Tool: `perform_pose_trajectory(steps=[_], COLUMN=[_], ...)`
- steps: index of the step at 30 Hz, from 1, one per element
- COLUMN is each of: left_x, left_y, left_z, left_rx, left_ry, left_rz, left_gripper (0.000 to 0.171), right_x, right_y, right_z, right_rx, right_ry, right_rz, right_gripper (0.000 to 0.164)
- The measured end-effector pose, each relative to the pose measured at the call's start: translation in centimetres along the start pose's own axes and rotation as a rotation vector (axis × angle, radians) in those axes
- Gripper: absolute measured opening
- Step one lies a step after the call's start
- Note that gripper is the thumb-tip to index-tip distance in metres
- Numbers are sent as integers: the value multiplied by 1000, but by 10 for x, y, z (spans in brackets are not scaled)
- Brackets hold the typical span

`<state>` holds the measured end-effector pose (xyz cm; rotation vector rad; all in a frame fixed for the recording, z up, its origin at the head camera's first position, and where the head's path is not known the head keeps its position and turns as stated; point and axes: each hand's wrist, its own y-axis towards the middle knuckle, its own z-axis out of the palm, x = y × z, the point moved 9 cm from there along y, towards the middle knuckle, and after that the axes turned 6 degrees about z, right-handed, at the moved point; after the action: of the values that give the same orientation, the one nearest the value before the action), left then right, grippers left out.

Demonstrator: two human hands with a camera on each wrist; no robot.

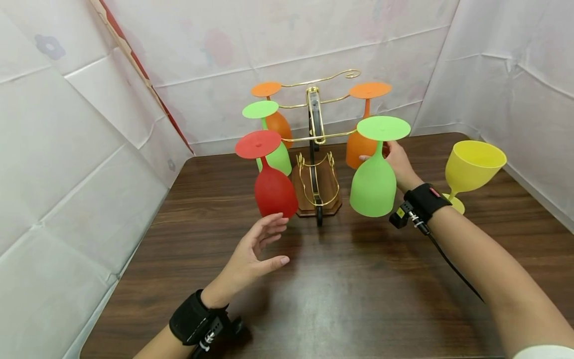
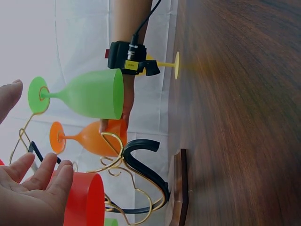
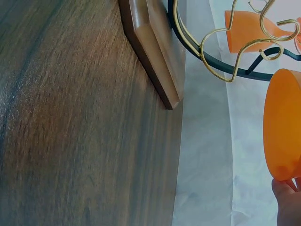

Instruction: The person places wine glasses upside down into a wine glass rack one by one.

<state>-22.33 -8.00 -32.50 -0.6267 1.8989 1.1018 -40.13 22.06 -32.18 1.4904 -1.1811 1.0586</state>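
A gold-and-black wire rack (image 1: 316, 134) on a wooden base has plastic goblets hanging upside down by their feet. My right hand (image 1: 399, 162) holds the bowl of the right orange goblet (image 1: 358, 149), partly hidden behind the right green goblet (image 1: 374, 184). In the right wrist view, fingertips (image 3: 286, 193) meet that orange goblet's (image 3: 282, 127) bowl near the rim. My left hand (image 1: 253, 254) is held with fingers spread and thumb apart, just below the red goblet (image 1: 274, 192); its fingertips are by the rim, and whether they touch I cannot tell.
On the rack's left side also hang a green goblet (image 1: 279, 159) and another orange goblet (image 1: 279, 124). A yellow goblet (image 1: 468, 172) stands upright on the dark wooden table (image 1: 358, 299), beyond my right wrist. White sheeting (image 1: 287, 45) surrounds the table's back and sides.
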Motion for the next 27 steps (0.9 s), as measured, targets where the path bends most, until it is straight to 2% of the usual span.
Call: perform_pose_trajectory(steps=[5,13,17,23,27], left_x=[1,1,1,2,2], left_y=[1,3,3,5,9], left_z=[2,4,4,5,7], left_rx=[2,13,9,15,27], left_ry=[-9,-16,-19,-11,-13], left_rz=[6,10,0,4,15], left_gripper=[69,70,70,70,70], right_x=[-3,14,15,0,-13], right_y=[0,-16,-18,-11,-10], right_z=[0,6,7,-3,-14], right_rx=[-2,22,30,20,-24], right_ry=[-19,-7,-17,-1,-1], right_rz=[-9,-18,-25,-31,-23], right_gripper=[69,72,74,76,73])
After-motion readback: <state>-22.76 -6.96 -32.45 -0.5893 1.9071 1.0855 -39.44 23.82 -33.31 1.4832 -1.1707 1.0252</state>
